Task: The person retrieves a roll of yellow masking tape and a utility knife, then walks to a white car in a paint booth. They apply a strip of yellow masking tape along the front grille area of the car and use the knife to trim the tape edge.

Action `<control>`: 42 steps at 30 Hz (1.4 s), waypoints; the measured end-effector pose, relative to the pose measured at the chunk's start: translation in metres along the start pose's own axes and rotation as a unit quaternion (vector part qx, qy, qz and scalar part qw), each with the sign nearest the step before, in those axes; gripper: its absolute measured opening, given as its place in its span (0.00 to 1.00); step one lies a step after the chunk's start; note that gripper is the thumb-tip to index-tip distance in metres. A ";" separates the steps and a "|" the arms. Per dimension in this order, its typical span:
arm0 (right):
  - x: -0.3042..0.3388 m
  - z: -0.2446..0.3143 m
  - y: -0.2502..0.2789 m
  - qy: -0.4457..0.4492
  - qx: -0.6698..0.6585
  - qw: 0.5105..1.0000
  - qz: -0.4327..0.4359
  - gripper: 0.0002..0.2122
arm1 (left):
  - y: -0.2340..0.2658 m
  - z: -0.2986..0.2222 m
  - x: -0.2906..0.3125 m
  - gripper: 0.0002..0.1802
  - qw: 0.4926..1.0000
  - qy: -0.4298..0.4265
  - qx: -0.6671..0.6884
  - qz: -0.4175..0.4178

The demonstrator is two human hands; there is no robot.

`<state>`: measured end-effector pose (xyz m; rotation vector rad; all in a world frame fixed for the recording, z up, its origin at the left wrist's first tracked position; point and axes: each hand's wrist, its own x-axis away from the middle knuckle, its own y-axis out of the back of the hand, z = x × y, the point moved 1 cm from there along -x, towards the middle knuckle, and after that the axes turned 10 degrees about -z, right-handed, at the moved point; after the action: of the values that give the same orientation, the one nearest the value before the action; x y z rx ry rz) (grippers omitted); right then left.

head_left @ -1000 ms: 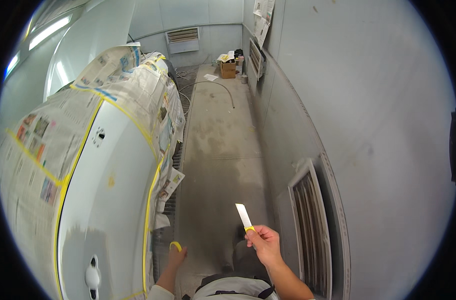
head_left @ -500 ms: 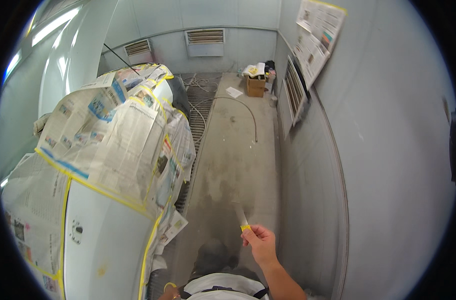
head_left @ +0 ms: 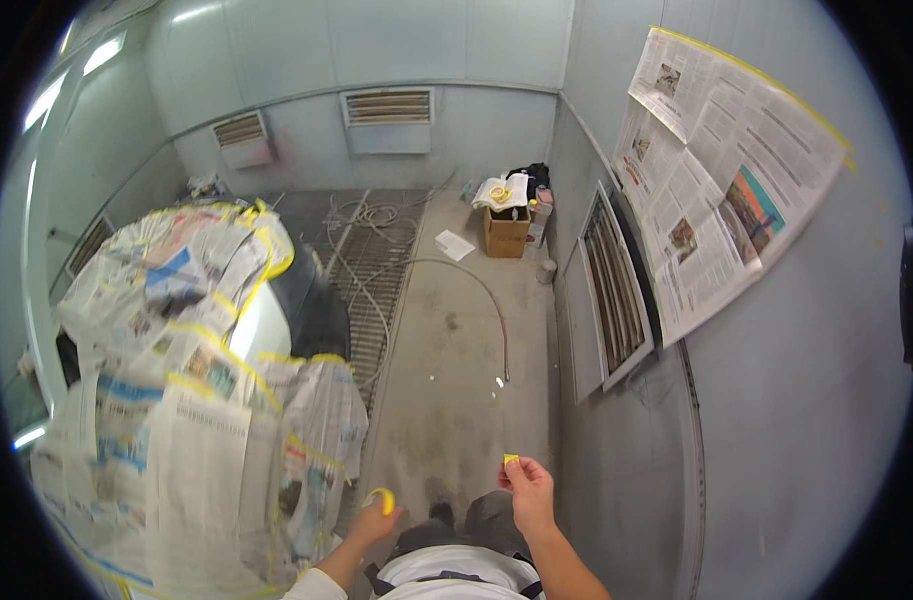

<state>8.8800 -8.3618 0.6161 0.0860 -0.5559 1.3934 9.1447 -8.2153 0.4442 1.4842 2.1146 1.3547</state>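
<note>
My left hand (head_left: pixel 374 522) is low in front of me, its fingers closed on a roll of yellow masking tape (head_left: pixel 387 499). A little further right, my right hand (head_left: pixel 533 497) pinches a small yellow piece (head_left: pixel 511 459) between thumb and fingers; its exact kind is unclear. To the left stands a car-like body masked with newspaper (head_left: pixel 202 450) edged in yellow tape. Both hands are apart from it. On the right wall hangs a newspaper sheet (head_left: pixel 702 180) with yellow tape along its top edge.
A grey floor strip (head_left: pixel 447 340) runs ahead beside a metal grating (head_left: pixel 372 330). A hose (head_left: pixel 492 300) curves across it. At the back stand a cardboard box (head_left: pixel 505 238) and a small can (head_left: pixel 546 271). A louvred vent (head_left: pixel 617 290) is set in the right wall.
My view has swung forward past the masked body toward the wall newspaper. My left hand and its tape roll have risen into fuller view. The thin strip below the yellow piece no longer shows clearly.
</note>
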 end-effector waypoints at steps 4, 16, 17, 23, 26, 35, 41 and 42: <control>-0.115 -0.005 -0.048 -0.175 -0.074 0.982 -0.010 0.06 | 0.052 -0.176 -0.108 0.20 0.956 -0.285 -0.072 0.017; -0.455 0.094 -0.189 -0.268 -0.076 0.951 0.133 0.11 | 0.068 -0.405 -0.404 0.22 0.866 -0.480 -0.118 -0.071; -0.477 0.107 -0.199 -0.274 -0.067 0.947 0.150 0.10 | 0.077 -0.419 -0.417 0.23 0.868 -0.471 -0.117 -0.106; -0.600 0.176 -0.240 -0.122 -0.005 0.987 0.103 0.08 | 0.107 -0.408 -0.500 0.24 0.973 -0.208 0.033 -0.093; -0.653 0.183 -0.265 -0.120 0.040 0.988 0.090 0.08 | 0.090 -0.335 -0.560 0.22 0.995 -0.019 0.078 -0.057; -0.796 0.163 -0.412 -0.123 0.105 0.980 0.116 0.08 | 0.032 -0.171 -0.716 0.34 0.970 0.228 0.068 0.045; -0.871 0.168 -0.573 -0.104 0.169 0.977 0.078 0.06 | 0.123 -0.150 -0.853 0.29 0.948 0.298 0.086 -0.068; -0.880 0.168 -0.604 -0.103 0.184 0.974 0.086 0.06 | 0.145 -0.146 -0.872 0.28 0.965 0.247 0.062 -0.070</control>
<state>9.3348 -9.3395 0.5524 0.4951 -0.4780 1.6557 9.5479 -9.0120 0.3707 1.0856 2.5841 1.7023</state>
